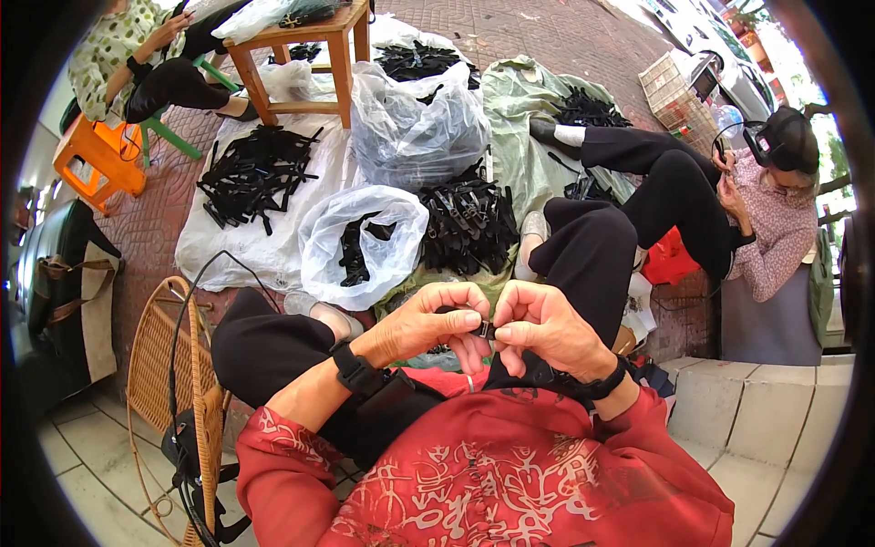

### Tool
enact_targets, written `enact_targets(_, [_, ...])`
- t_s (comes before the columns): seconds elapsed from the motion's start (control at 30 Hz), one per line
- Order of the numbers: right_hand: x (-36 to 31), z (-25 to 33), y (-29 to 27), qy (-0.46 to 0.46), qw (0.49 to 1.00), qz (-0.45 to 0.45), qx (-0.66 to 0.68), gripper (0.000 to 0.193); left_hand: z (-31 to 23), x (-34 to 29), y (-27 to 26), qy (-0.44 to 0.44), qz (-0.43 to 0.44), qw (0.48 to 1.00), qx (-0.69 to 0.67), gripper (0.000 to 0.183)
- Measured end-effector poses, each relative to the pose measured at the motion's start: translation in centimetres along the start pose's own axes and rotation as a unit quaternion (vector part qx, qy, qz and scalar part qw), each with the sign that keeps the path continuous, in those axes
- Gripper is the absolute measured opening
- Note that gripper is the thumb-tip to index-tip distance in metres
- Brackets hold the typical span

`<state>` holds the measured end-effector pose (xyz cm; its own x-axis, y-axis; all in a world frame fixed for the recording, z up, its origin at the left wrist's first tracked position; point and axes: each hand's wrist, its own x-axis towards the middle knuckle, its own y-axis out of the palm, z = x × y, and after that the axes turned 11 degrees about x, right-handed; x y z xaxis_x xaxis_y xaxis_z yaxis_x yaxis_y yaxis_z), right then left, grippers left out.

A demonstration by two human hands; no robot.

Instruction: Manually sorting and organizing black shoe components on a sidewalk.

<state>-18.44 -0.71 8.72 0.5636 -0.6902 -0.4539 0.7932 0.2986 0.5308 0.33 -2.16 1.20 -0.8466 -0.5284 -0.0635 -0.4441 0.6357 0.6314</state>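
My left hand and my right hand meet above my lap. Between their fingertips is a short black strap with a small dark buckle. The left thumb and fingers pinch one end, while the right thumb and forefinger close on the buckle's other side. Fine detail of the buckle is too small to make out. Past my knees stands an open clear plastic bag with black straps inside. Beside it lies a large heap of black straps with buckles.
Another black strap pile lies on white sheeting at the left. Behind the bag are a larger plastic bag and a wooden stool. A wicker chair stands at my left. Two people sit nearby, far left and right.
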Motion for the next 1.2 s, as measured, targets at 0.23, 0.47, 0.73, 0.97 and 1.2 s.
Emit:
enact_targets(0.23, [-0.3,0.1,0.6,-0.023,0.999,-0.033,-0.028,0.011,-0.3,-0.2,0.2,0.013,-0.019,0.999,0.040,0.015])
enact_targets(0.47, [-0.5,-0.2,0.2,-0.049,0.989,-0.051,-0.127,0.010,-0.9,-0.3,1.2,0.013,-0.032,0.998,0.056,0.015])
enact_targets(0.73, [0.1,0.0,0.2,-0.199,0.907,0.011,-0.371,0.019,-0.2,-0.1,1.4,0.017,-0.017,0.998,0.066,0.016])
enact_targets(0.97, [0.1,0.1,-0.3,-0.213,0.896,0.057,-0.385,0.022,0.0,-0.3,1.6,0.012,-0.004,0.999,0.038,0.018])
enact_targets(1.2, [0.4,0.4,-0.1,-0.236,0.846,0.093,-0.469,0.021,0.5,-0.2,1.7,-0.011,0.000,1.000,0.017,0.016])
